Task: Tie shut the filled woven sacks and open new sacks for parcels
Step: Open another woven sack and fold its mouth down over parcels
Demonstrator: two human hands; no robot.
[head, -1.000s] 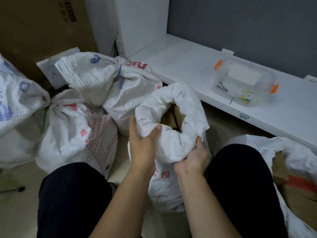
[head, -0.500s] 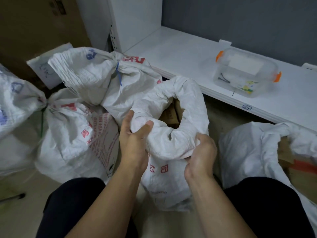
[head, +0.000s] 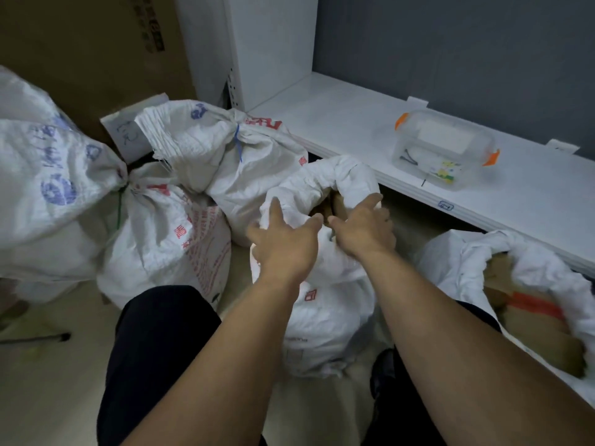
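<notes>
The fingers of the left hand are spread out and lie flat on the near left side of the rolled rim, with the thumb pointing at the hole. The right hand is on the right side of the same rim. Its first finger is straight and its outer fingers bend down over the edge, but I cannot tell if they squeeze it. The hole is right between the two hands, just past the thumbs, and brown parcels show inside. Both hands are about as near to it as each other. The open sack stands tall on the floor between the person's knees, so its top points up. I think the rim must be rolled up first, then bunched to the middle. A tied sack lies just behind it. A second open sack is to the right, under the white bench.
</notes>
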